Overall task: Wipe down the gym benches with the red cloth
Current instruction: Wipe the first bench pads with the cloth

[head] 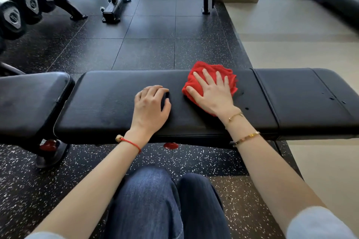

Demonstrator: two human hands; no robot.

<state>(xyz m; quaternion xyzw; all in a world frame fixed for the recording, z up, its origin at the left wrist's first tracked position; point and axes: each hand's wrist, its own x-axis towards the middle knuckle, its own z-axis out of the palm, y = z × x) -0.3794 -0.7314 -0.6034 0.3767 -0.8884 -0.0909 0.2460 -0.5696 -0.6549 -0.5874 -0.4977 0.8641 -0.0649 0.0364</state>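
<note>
Red cloth (210,81) lies bunched on black bench (116,103), near its far edge. Right hand (212,93) flat on cloth, fingers spread. Left hand (151,107) just left of cloth, curled, empty. Bare pad left of cloth; bench's right end cut off.

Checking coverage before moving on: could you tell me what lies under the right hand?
The red cloth, spread flat on the black bench pad, under the right hand. The pad beneath it is hidden.
</note>
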